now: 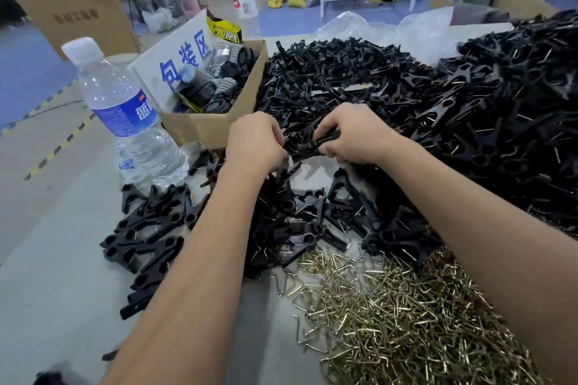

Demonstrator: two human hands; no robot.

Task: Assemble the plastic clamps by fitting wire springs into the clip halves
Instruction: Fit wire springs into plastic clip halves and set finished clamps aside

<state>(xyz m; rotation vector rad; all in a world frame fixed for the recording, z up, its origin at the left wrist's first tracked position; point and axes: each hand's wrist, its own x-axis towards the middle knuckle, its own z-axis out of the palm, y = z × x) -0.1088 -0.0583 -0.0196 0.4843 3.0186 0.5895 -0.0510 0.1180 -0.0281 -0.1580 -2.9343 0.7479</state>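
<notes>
My left hand [255, 142] and my right hand [350, 134] meet at the table's middle, fingers curled round a black plastic clamp [308, 142] held between them. Whether a spring sits in it is hidden by my fingers. A heap of brass-coloured wire springs [400, 316] lies near me on the right. Loose black clip halves [328, 78] pile up behind my hands. Black clamps with wire showing [147, 228] lie on the left, and a big mound of them [516, 109] rises on the right.
A water bottle [125, 109] stands on the left beside an open cardboard box [219, 122] of dark parts with a white sign in it. A second bottle [245, 0] stands behind. Crumpled plastic bags [391, 28] and cartons lie at the back.
</notes>
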